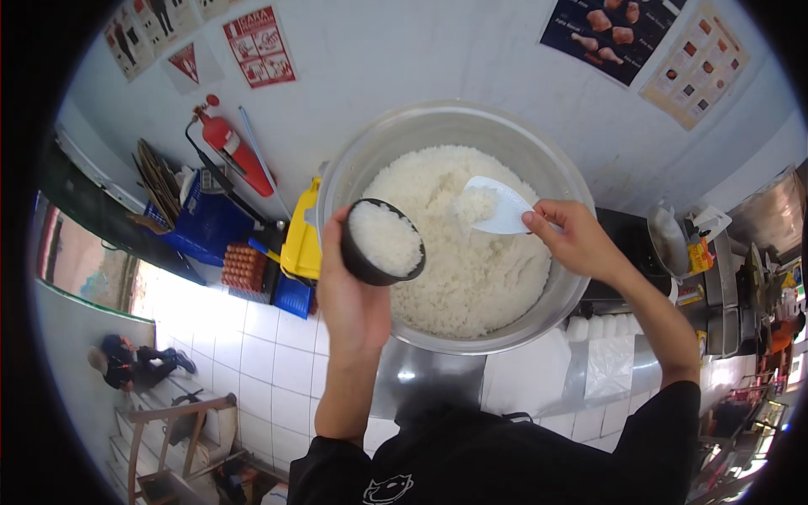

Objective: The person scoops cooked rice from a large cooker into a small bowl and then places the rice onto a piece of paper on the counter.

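My left hand (355, 303) holds a small black bowl (374, 270), tilted, with white cooked rice (385, 237) filling it to about the rim. The bowl is over the left side of a large metal pot (454, 113). Cooked rice (461, 303) fills much of the pot, its surface uneven and dug into. In my right hand (565, 237) is a white plastic rice paddle (505, 205), gripped by its handle. A clump of rice (476, 205) rests on the paddle's blade, which is over the middle of the pot.
A steel table (429, 372) carries the pot, with white sheets (527, 372) beside it. Left are a yellow bin (303, 243), stacked eggs (243, 266), a blue crate (214, 214) and a fire extinguisher (237, 154). A wok (667, 240) sits at right. A person (129, 363) sits on steps.
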The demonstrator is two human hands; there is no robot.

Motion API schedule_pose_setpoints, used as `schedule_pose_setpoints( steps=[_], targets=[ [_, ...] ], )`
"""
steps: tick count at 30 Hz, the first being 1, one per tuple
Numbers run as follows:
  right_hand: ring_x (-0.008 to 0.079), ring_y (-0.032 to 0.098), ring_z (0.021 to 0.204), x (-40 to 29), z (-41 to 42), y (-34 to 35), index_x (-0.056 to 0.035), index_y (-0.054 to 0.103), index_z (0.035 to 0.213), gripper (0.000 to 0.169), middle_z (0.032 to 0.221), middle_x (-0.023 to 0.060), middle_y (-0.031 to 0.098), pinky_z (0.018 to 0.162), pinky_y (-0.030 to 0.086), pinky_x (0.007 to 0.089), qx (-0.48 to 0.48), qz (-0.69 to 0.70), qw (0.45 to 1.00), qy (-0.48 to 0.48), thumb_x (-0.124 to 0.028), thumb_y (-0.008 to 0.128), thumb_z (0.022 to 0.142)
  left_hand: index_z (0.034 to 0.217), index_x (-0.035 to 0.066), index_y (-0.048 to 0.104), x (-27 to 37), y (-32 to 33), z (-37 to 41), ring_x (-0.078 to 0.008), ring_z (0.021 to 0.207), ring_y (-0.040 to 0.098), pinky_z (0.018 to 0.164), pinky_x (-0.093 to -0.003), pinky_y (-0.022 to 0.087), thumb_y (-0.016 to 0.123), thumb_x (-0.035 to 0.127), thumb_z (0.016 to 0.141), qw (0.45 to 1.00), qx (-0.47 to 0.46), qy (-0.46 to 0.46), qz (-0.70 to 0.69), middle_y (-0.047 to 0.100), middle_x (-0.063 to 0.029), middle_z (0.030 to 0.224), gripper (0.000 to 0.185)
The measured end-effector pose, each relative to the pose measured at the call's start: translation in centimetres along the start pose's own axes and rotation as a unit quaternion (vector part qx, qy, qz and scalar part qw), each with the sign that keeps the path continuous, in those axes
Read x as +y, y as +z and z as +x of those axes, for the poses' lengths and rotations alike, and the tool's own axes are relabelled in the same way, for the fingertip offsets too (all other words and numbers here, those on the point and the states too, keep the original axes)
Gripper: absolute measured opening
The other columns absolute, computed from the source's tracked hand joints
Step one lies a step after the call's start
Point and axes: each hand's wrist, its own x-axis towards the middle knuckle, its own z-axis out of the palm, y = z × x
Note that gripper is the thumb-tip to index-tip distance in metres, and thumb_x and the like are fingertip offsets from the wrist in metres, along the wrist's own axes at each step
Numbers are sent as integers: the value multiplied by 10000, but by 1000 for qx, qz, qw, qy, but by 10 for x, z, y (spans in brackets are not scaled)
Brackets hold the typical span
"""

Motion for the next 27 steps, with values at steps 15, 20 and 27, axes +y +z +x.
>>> schedule_pose_setpoints(
  steps=[15, 20, 27],
  targets=[
    [306, 614, 618, -44, -83, 40, 0, 630, 1209, 331, 824, 123, 575, 541, 496, 408, 212, -89, 958, -171, -64, 657, 886, 1291, 67, 510, -57, 8, -4, -206, 1253, 510, 1077, -386, 415, 401, 299, 1063, 999, 3, -38, -19, 540, -64, 1308, 343],
    [316, 603, 600, -29, -80, 71, -3, 656, 1161, 270, 819, 138, 581, 556, 487, 398, 169, -94, 964, -182, -87, 648, 905, 1267, 72, 542, -65, 16, -12, -188, 1228, 546, 1062, -379, 432, 414, 302, 1051, 999, 21, -22, 18, 591, -56, 1261, 341],
    [115, 497, 519, -14, -56, 37, 0, 624, 963, 348, 540, 1, 450, 500, 405, 291, 136, 267, 953, 53, -314, 494, 1040, 1251, 78, 560, -47, 17, -13, -185, 1198, 562, 1041, -366, 453, 434, 300, 1043, 1000, -1, -26, -7, 590, -45, 1266, 330]
  ],
)
